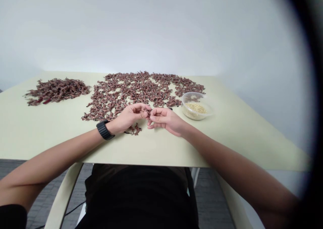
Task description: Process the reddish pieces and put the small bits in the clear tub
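Observation:
My left hand [131,117] and my right hand [165,119] meet over the pale table [37,128], fingertips pinched together on one small dried red chili [148,112]. A black watch [104,130] sits on my left wrist. A few loose chili pieces [135,129] lie just under my left hand. Behind the hands spreads a wide layer of dried red chilies [141,87]. A separate heap of chilies [57,90] lies at the far left.
A clear plastic bowl [196,105] holding pale seeds stands right of my hands. The table's front edge runs just above my lap. A white wall rises behind the table, and grey floor shows below.

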A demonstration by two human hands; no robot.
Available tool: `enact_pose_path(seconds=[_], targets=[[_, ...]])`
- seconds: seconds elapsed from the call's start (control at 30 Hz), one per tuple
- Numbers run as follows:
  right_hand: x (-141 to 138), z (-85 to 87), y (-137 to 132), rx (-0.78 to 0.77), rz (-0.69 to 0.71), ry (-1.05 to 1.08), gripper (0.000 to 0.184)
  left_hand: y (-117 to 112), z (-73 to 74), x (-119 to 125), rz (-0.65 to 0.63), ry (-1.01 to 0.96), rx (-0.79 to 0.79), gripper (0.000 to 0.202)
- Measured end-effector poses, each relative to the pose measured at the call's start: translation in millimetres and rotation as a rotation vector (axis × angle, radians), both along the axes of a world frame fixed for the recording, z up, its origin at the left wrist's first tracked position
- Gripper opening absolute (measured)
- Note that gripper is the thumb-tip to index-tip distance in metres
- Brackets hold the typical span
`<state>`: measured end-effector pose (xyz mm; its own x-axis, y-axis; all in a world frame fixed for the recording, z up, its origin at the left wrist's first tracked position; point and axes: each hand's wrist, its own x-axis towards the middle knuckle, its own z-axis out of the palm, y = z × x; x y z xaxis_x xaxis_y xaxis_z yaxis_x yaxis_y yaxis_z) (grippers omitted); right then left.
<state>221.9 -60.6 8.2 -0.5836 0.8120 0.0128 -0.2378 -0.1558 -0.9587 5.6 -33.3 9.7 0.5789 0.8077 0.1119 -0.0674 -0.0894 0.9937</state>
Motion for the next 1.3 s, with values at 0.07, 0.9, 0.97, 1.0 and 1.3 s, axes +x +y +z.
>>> enact_pose_path(seconds=[0.07,0.9,0.97,1.0,1.3], targets=[[-2.5,-1.8,0.4,0.106,-0.096,-0.086,0.029,-1.1,0.4,0.5,0.058,0.025,0.011,0.039],[-3.9,4.1,-0.4,0.364,-0.428,-0.418,0.020,-24.2,12.5,7.1,0.249,0.493,0.446,0.032],[-3.8,3.4,-0.6,0.303,-0.407,-0.392,0.020,-24.1,11.3,6.8,0.266,0.500,0.491,0.030],[-3.4,2.6,-0.2,0.274,-0.397,-0.378,0.020,-24.0,10.7,6.7,0.276,0.502,0.520,0.029],[0.4,-2.2,6.7,0.109,-0.401,-0.275,0.018,-25.7,11.5,5.8,0.271,0.586,0.658,0.029]])
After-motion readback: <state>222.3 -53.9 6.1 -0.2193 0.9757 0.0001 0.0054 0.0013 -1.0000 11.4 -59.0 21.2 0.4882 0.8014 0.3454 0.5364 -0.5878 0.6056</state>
